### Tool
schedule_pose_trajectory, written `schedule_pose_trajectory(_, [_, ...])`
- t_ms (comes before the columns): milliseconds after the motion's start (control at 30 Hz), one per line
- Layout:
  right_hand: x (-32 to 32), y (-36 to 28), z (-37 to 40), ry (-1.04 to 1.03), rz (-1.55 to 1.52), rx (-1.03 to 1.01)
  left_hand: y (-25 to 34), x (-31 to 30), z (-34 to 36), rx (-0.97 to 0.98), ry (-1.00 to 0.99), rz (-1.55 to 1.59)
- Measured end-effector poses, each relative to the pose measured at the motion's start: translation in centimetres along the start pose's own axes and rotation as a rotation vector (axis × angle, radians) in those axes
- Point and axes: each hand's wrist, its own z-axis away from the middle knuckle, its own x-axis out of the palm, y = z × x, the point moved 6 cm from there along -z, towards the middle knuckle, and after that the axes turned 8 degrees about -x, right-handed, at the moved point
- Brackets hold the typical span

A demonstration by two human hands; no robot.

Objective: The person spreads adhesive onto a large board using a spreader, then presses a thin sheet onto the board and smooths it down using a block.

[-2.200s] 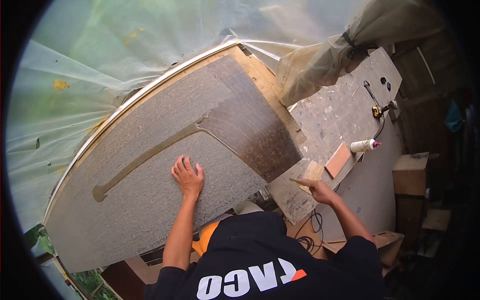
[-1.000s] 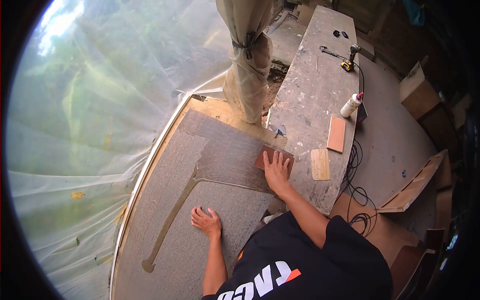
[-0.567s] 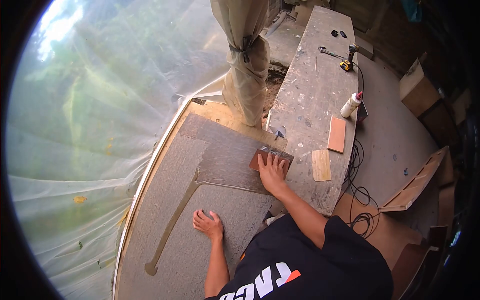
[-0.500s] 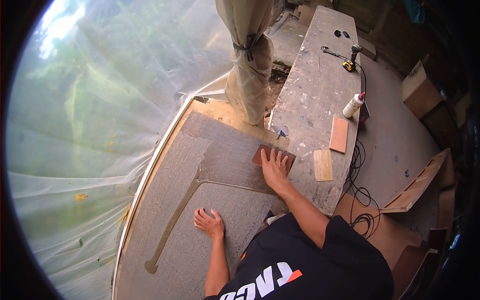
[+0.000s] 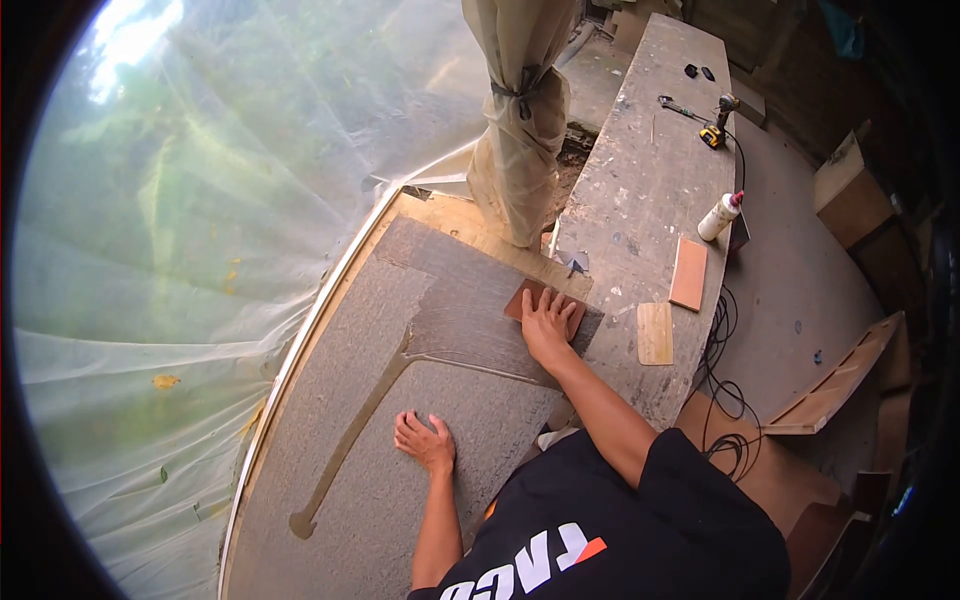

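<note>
My right hand (image 5: 546, 325) presses a reddish-brown rectangular spreader (image 5: 532, 300) flat on the grey panel (image 5: 340, 300), with its fingers spread over the top. Around and left of the spreader, a smooth, shiny layer of glue (image 5: 465, 310) coats the panel. From this patch a thick brownish glue bead (image 5: 355, 440) runs down to the lower left; a thinner line of glue (image 5: 480, 368) borders the patch's near side. My left hand (image 5: 427, 443) rests on the uncoated grey surface, holding nothing, with fingers apart.
On the paint-spotted bench (image 5: 640, 200) lie an orange-pink plate (image 5: 688, 273), a wooden piece (image 5: 655, 334) and a cordless drill (image 5: 716, 125). A white glue bottle (image 5: 720, 216) stands at its edge. Black cable (image 5: 735, 400) lies below. Plastic sheeting (image 5: 200, 300) hangs at left.
My right hand and the spreader have shifted slightly left, away from the panel's right edge. My left hand stays on the panel. The whole view has moved a little.
</note>
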Motion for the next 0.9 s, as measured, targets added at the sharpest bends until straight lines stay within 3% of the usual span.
schedule_pose_trajectory(67, [-0.4, -0.5, 0.7, -0.083, -0.046, -0.030, 0.2, 0.0, -0.1, 0.001, -0.003, -0.002])
schedule_pose_trajectory(300, [0.7, -0.1, -0.5, 0.005, -0.034, 0.017, 0.1, 0.0, -0.1, 0.004, -0.003, 0.001])
schedule_pose_trajectory(767, [0.6, -0.8, -1.9, -0.072, -0.011, 0.058, 0.3, 0.0, -0.1, 0.007, 0.017, -0.005])
schedule_pose_trajectory(900, [-0.3, -0.8, -1.5, -0.111, -0.140, -0.031, 0.3, 0.0, -0.2, -0.003, 0.017, 0.002])
